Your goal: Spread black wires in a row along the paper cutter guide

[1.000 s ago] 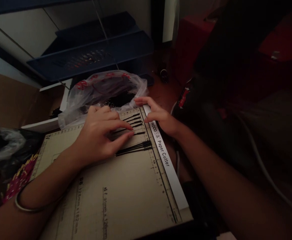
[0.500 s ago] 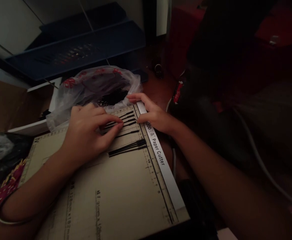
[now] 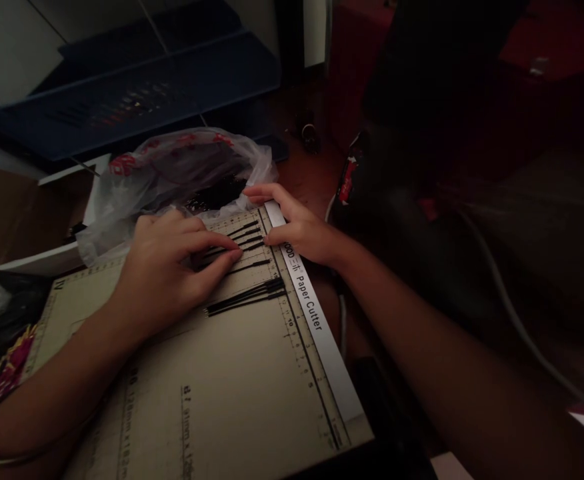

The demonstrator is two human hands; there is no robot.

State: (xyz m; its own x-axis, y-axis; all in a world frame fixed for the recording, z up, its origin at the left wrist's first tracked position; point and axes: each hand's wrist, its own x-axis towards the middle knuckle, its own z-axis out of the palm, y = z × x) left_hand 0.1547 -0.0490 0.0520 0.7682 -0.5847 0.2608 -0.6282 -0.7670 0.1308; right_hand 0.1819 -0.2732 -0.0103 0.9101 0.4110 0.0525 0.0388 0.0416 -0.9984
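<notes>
A cream paper cutter (image 3: 237, 373) with ruled scales and a white edge strip lies in front of me. Several thin black cords (image 3: 245, 299) with thicker ends are laid across it, pointing at the strip. My left hand (image 3: 167, 267) rests on the board, thumb and forefinger pinched on one black cord (image 3: 253, 245); its other end is hidden under the hand. At the far end of the strip lies my right hand (image 3: 305, 230). Its thumb touches the board by that cord's tip, and its forefinger stretches apart over the far edge.
Behind the cutter is a clear plastic bag (image 3: 137, 180) with red print and dark contents. A cardboard box (image 3: 2, 207) stands at left, near a dark plastic bag (image 3: 17, 307) and magenta-and-yellow bundles (image 3: 5, 373). A person's shoe (image 3: 349, 177) is beyond the right hand.
The whole view has shifted slightly, so everything appears a little further left. Both hands keep nearly the same place on the cutter, and the cords lie as before.
</notes>
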